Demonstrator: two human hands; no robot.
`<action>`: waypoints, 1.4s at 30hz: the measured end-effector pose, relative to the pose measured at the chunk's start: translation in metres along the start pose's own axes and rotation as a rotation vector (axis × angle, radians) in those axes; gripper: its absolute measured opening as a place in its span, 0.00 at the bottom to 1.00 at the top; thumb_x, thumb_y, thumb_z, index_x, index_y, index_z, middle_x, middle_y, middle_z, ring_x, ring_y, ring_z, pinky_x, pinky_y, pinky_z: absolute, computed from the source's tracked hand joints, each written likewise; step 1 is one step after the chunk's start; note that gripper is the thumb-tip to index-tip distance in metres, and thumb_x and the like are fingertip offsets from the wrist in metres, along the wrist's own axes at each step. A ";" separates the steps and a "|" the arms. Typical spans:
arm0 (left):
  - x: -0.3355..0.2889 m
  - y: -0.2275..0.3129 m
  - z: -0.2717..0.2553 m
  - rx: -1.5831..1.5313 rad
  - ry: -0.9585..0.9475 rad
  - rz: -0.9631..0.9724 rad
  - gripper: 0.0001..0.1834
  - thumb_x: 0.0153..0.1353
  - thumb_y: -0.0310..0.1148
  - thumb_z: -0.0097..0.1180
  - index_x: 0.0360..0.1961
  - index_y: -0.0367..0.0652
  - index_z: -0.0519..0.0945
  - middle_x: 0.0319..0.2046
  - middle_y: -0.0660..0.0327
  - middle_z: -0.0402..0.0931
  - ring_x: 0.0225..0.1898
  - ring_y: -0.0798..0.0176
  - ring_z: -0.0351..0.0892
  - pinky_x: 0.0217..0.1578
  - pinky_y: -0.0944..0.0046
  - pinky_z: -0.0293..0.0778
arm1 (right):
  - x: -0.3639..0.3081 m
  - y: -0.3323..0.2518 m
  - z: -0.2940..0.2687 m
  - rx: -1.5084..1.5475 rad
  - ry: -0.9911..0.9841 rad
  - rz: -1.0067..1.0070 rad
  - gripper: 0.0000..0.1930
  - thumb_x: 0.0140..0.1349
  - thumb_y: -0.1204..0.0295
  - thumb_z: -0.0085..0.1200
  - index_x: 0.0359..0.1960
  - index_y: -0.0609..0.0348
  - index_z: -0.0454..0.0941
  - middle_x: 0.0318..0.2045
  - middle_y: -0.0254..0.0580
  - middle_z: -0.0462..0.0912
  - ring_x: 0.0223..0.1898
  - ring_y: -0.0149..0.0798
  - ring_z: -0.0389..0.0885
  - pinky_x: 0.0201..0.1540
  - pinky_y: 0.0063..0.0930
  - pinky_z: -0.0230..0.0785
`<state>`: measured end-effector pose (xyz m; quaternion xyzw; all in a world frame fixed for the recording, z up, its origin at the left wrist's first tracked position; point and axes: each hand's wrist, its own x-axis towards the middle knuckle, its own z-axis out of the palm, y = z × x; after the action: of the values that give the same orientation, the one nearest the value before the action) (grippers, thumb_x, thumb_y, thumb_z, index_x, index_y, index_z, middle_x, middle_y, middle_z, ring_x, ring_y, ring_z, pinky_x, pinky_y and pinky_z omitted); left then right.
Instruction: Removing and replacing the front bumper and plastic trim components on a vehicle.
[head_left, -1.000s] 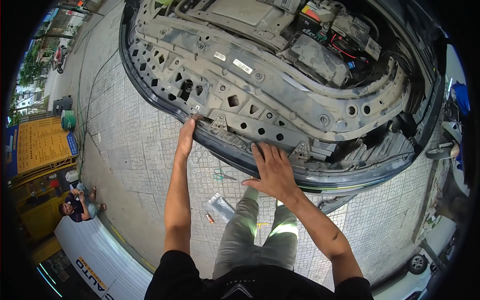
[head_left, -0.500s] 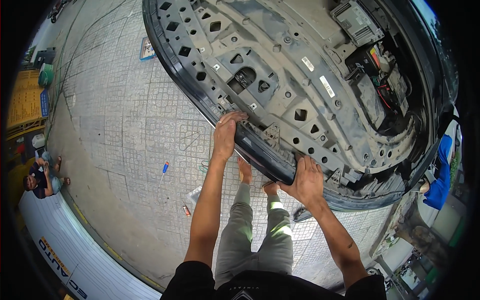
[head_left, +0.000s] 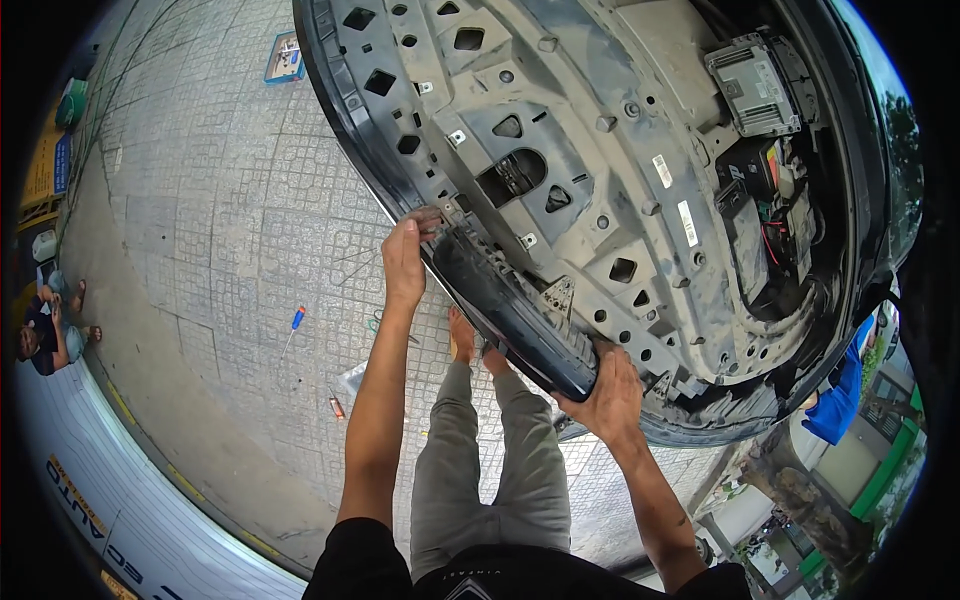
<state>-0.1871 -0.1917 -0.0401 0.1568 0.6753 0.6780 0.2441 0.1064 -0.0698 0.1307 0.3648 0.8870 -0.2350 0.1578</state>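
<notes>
The front of a car with its top uncovered fills the upper right. Along its near edge runs a black front bumper (head_left: 350,130). Between my hands, a dark glossy curved piece (head_left: 510,310) sits along that edge; I cannot tell if it is part of the bumper. My left hand (head_left: 405,262) has its fingers hooked over the bumper's edge. Farther right, my right hand (head_left: 607,397) grips the end of the glossy piece, thumb on the outer side and fingertips over the top. A grey dusty panel with many holes (head_left: 570,120) lies behind the bumper.
A blue-handled screwdriver (head_left: 298,318), a small red item (head_left: 337,408) and a clear plastic bag (head_left: 352,378) lie on the paving to the left. Farther off is a blue tray (head_left: 285,60). One person (head_left: 55,325) squats at far left; blue clothing (head_left: 838,395) shows at right.
My left hand has slid a little along the bumper's edge, away from my right hand, and its fingers have lifted slightly. My right hand keeps its place. The whole view has shifted.
</notes>
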 end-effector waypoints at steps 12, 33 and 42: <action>-0.092 0.040 0.077 -0.457 0.507 -0.673 0.41 0.60 0.43 0.67 0.65 0.28 0.62 0.57 0.47 0.68 0.57 0.53 0.70 0.61 0.59 0.64 | 0.143 -0.135 -0.006 0.214 -0.139 -0.350 0.41 0.61 0.56 0.60 0.65 0.76 0.58 0.57 0.70 0.69 0.61 0.64 0.69 0.62 0.48 0.65; -0.046 0.037 0.077 -0.118 0.402 -0.956 0.57 0.36 0.41 0.78 0.62 0.23 0.58 0.58 0.37 0.60 0.63 0.37 0.60 0.67 0.49 0.55 | 0.270 -0.186 0.068 -0.441 -0.720 0.064 0.55 0.40 0.41 0.68 0.58 0.81 0.63 0.48 0.71 0.79 0.52 0.60 0.81 0.57 0.41 0.75; -0.033 0.056 0.083 -0.277 0.624 -0.841 0.44 0.40 0.36 0.76 0.55 0.29 0.65 0.50 0.45 0.67 0.55 0.45 0.68 0.59 0.50 0.61 | 0.276 -0.186 0.063 -0.415 -0.786 -0.068 0.59 0.41 0.41 0.67 0.60 0.88 0.59 0.44 0.75 0.79 0.47 0.63 0.82 0.53 0.41 0.77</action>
<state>-0.1214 -0.1382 0.0227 -0.3694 0.6244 0.6190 0.3009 -0.2094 -0.0613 0.0092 0.1791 0.7993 -0.1781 0.5452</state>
